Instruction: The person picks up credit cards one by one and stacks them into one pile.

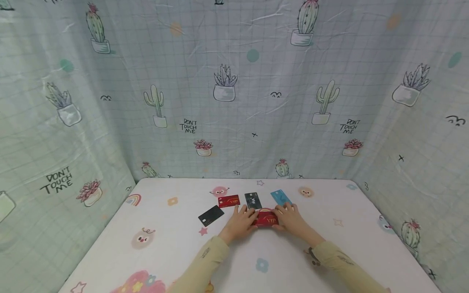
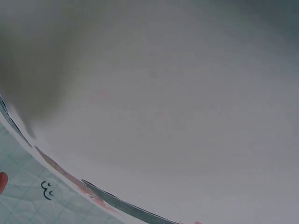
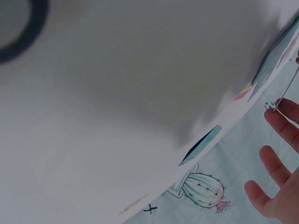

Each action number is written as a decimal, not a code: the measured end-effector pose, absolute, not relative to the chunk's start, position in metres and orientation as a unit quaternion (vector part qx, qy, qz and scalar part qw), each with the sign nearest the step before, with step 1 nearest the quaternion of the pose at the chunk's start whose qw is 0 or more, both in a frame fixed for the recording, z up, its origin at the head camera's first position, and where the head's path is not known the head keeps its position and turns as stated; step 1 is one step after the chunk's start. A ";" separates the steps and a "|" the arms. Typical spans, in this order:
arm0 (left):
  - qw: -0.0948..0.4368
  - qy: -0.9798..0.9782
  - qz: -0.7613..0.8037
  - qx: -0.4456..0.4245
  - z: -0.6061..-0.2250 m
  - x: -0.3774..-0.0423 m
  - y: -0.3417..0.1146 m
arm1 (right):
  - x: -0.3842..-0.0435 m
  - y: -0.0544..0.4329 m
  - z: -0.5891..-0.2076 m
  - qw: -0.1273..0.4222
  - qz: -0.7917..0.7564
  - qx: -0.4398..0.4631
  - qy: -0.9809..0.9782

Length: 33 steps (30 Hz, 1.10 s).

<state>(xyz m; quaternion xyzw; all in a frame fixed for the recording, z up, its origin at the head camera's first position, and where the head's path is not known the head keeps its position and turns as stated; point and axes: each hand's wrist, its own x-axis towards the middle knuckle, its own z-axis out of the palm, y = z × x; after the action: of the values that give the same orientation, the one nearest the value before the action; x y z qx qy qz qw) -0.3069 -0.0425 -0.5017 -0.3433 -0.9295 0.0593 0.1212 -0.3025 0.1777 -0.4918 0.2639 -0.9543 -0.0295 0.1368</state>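
In the head view, a red card marked VIP is held between two hands near the table's middle. My left hand grips its left end, and my right hand has the right end. The right wrist view shows a thumb and finger of the right hand pinching the card's thin edge, with the other fingers spread. Only a fingertip shows at the left side of the left wrist view. Just behind the right fingers lies a blue card.
Behind the hands lie a second red VIP card and a dark grey Vip card. A black card rests left of the left hand. The white patterned table ends at a cactus-print curtain.
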 end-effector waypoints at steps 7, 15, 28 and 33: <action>0.107 -0.937 0.055 -0.328 -0.509 -0.311 -0.039 | -0.304 0.179 -0.494 0.132 -0.015 0.267 -0.955; 0.087 -0.945 0.062 -0.310 -0.513 -0.308 -0.035 | -0.305 0.180 -0.500 0.127 -0.015 0.269 -0.954; 0.086 -0.950 0.054 -0.294 -0.513 -0.305 -0.040 | -0.312 0.175 -0.507 0.129 -0.013 0.286 -0.949; 0.081 -0.953 0.050 -0.288 -0.515 -0.305 -0.042 | -0.311 0.172 -0.506 0.126 -0.009 0.287 -0.949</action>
<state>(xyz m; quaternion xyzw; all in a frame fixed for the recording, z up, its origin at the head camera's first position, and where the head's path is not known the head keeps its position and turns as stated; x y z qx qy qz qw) -0.3053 -0.0421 -0.5146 -0.2880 -0.9529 0.0500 0.0815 -0.3111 0.1721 -0.5060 0.2875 -0.9495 -0.0093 0.1256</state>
